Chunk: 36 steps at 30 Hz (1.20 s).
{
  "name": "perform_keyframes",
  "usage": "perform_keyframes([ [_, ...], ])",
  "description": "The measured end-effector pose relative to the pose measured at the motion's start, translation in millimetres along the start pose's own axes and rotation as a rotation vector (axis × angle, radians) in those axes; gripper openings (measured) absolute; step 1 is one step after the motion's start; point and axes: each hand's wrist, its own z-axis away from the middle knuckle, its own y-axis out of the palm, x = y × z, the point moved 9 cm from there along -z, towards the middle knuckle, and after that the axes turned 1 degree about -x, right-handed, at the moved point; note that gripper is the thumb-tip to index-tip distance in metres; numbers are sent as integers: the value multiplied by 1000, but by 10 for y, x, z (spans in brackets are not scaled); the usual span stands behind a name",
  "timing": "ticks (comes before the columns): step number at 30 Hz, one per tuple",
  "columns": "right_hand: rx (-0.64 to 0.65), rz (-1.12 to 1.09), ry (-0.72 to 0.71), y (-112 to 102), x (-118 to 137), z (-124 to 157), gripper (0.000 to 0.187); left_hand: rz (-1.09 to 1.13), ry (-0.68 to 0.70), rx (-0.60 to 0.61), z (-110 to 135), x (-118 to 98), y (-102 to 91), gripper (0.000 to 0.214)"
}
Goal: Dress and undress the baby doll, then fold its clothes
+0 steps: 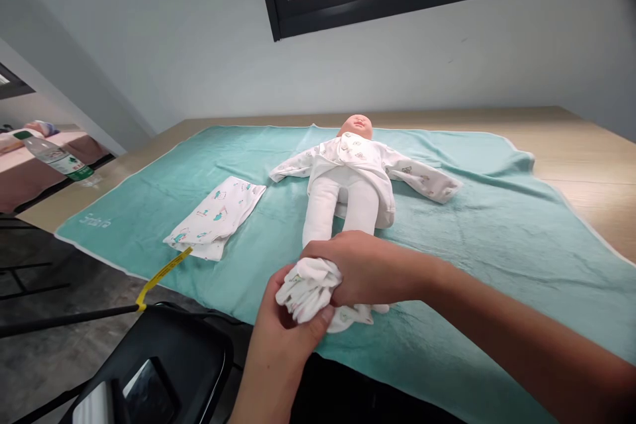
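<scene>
A baby doll (365, 124) lies on its back with its head toward the wall. It wears a white printed long-sleeved top (355, 156), its sleeves spread out to both sides, and its white legs (322, 209) point toward me. Close to its feet, which are hidden, I hold a bunched white baby garment (309, 288) with a faint print; its kind cannot be made out. My left hand (285, 328) grips the bundle from below, thumb pressed on the cloth. From the right, my right hand (355, 265) closes around its other side, most fingers out of sight. Loose cloth hangs underneath.
A folded white printed cloth (218, 215) lies left of the doll on a teal blanket (432, 258) covering a wooden table (591, 159). A plastic bottle (62, 159) tilts at the table's left. Below stands a black chair (193, 338) holding a phone (149, 391), with a yellow strap (161, 275) nearby.
</scene>
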Motion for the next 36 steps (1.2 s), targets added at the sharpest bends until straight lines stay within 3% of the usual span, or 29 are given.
perform_keyframes([
  [2,39,-44,-42,22,25,7,25,-56,92,-18,-5,4,4,65],
  [6,104,-148,-119,51,29,22,29,-168,228,-83,-1,-45,-6,44],
  [10,51,-204,-104,13,-19,10,16,-247,261,-112,23,-146,-15,28],
  [13,-49,-216,-68,-56,-63,1,7,-194,223,-114,12,-175,-15,27],
  [17,-102,-204,-56,-109,-91,16,8,15,124,-103,-1,-143,23,43],
  [26,57,-122,-5,-34,-112,11,15,145,-57,-101,47,-54,70,50],
  [36,76,-120,-30,-39,-101,44,16,103,-64,-146,75,-23,2,46],
])
